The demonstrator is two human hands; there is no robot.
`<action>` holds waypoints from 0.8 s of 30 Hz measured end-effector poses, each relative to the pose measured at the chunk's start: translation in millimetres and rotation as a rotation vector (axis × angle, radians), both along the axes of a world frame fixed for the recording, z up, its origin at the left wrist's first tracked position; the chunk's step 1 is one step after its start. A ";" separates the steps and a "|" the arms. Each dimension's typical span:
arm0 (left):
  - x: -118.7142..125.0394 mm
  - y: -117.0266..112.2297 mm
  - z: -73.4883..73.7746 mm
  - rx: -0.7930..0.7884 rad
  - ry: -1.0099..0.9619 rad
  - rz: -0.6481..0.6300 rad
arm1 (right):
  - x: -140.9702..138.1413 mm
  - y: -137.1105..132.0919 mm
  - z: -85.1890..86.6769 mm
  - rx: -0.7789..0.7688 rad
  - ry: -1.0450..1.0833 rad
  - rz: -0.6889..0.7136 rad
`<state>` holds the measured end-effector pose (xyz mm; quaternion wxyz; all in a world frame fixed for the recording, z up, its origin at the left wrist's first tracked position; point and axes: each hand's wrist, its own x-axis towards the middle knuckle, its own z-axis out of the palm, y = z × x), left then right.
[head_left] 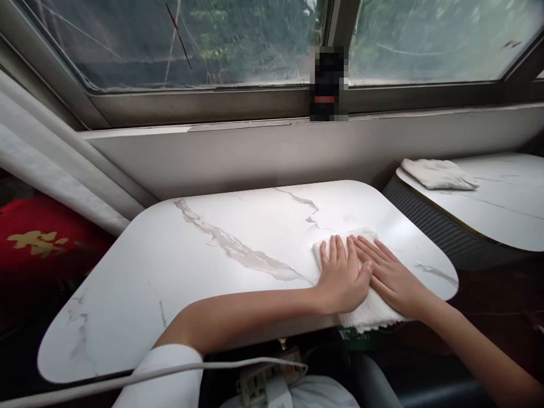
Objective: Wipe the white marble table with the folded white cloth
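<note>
1. Cloth [369,311], white, lies on the bench [246,218] at 3 o'clock, if you think of the bench as a clock with 12 at the window [259,39].
2. Your left hand [342,283] presses flat on it, palm down, fingers a little apart and pointing to 12.
3. Your right hand [393,277] lies flat on it too, on the 3 o'clock side, fingers nearly side by side and pointing to about 11. Your two hands touch each other.
4. The near, frilly edge of the cloth pokes past the bench's rim at about 4 o'clock.
5. Your bench is white with grey-brown streaks and round corners.
6. At 2 o'clock you have a second bench [510,195], with another white cloth [440,174] near its edge.
7. A red thing [38,243] with a gold mark is at 9, and a pale cord [148,378] runs past you from 7 to 6. At 1, something black [327,85] is too blurry to name.
</note>
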<state>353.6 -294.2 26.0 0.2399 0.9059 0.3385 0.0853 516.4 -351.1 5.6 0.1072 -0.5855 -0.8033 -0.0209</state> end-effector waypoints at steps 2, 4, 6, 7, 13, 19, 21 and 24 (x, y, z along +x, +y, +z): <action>5.6 11.1 -1.0 -0.007 0.003 0.008 | 0.5 8.7 -0.4 -0.037 0.001 -0.046; 13.4 33.9 -4.6 0.038 0.002 0.013 | 2.4 31.7 -1.4 -0.065 0.003 -0.093; 23.7 65.3 -9.9 0.123 0.000 0.044 | 7.4 66.0 -2.8 -0.065 0.004 -0.130; 29.9 82.9 -12.7 0.171 0.000 0.071 | 11.2 85.9 -3.4 -0.055 0.004 -0.143; 74.4 177.9 -22.9 0.342 0.019 0.238 | 45.7 196.3 -3.3 -0.043 0.025 -0.141; 100.1 207.3 -25.6 0.376 0.036 0.298 | 68.9 227.8 -5.5 -0.007 0.045 -0.121; 101.2 204.2 -26.4 0.389 0.046 0.298 | 70.5 223.4 -6.6 0.007 0.042 -0.105; 100.2 185.6 -26.7 0.400 0.050 0.287 | 71.4 203.5 -6.8 0.008 0.032 -0.084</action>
